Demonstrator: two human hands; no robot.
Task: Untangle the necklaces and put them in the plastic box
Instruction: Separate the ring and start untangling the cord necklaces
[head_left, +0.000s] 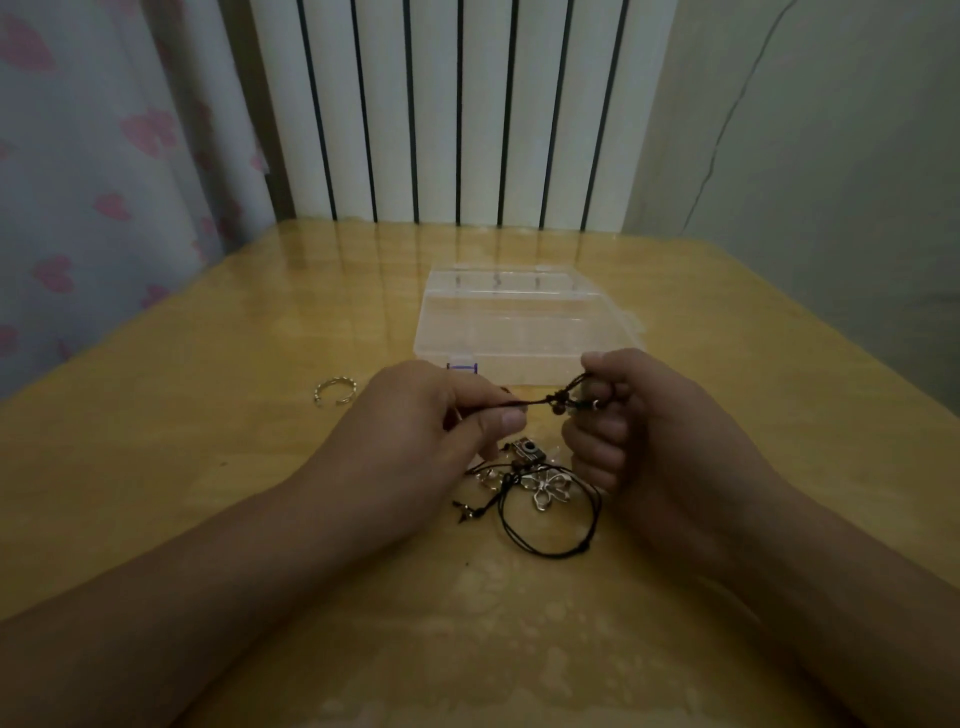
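Black cord (540, 401) ran taut from nine to three o'clock between the left hand (441, 415), pinching one end, and the right hand (623, 415), fisted around the other, with the plastic box (519, 322) at twelve o'clock just behind.

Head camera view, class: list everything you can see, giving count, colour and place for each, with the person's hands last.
plastic box: one, clear, lid open, on table beyond the hands
black cord: one, pulled taut between both hands
tangled necklaces: count unclear, black cords with silver flower pendant, on table below the hands
ring: one, silver, open band, left of the hands
table: one, yellow wood
radiator: one, white, behind table
curtain: one, white with pink hearts, far left
left hand: pinches the cord
right hand: grips the cord
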